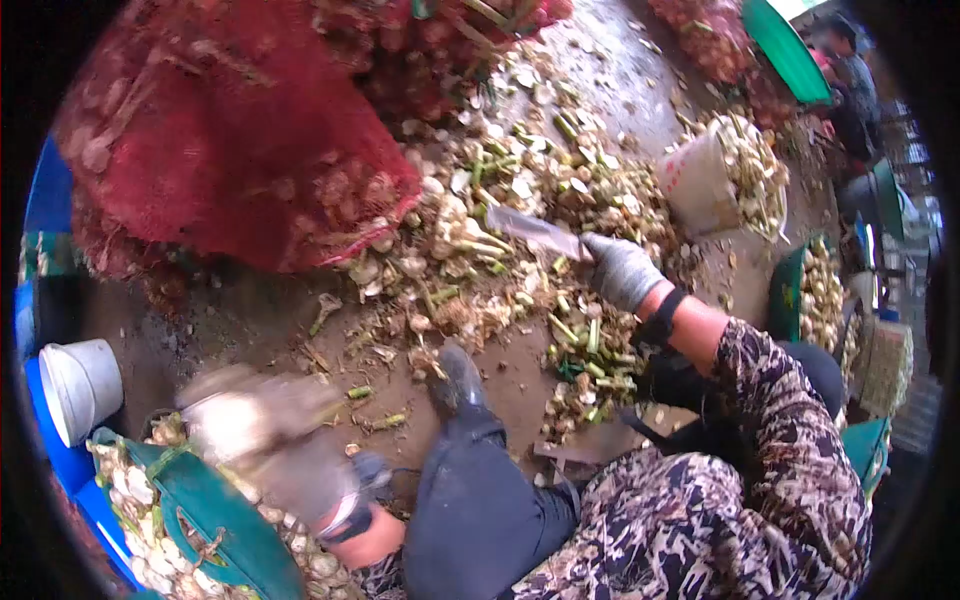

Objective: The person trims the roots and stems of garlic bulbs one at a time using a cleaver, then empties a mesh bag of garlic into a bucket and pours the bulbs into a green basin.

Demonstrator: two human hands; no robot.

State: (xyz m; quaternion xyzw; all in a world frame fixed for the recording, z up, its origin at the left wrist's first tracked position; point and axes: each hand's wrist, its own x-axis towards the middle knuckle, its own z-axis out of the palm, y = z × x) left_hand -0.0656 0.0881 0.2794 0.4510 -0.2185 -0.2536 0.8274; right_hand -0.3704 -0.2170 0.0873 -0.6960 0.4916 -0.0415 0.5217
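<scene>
Head view: right hand (622, 272), gloved, right of centre, has a closed grip on a knife (535, 232), blade over scattered garlic (465, 235) and trimmings. Left hand (300, 472), lower left, is blurred beside a pale bunch (235, 418), probably garlic; its grip cannot be told. Step in hand appears to be handling garlic piecemeal; any further knife movement would call for clearance from the left hand. Containers: green basket (222, 515), lower left, bears garlic; red mesh sack (235, 165), upper left, contains garlic; pale bucket (692, 190), upper right, tilted, holds stems; white bucket (88, 385), far left, contents undetermined.
</scene>
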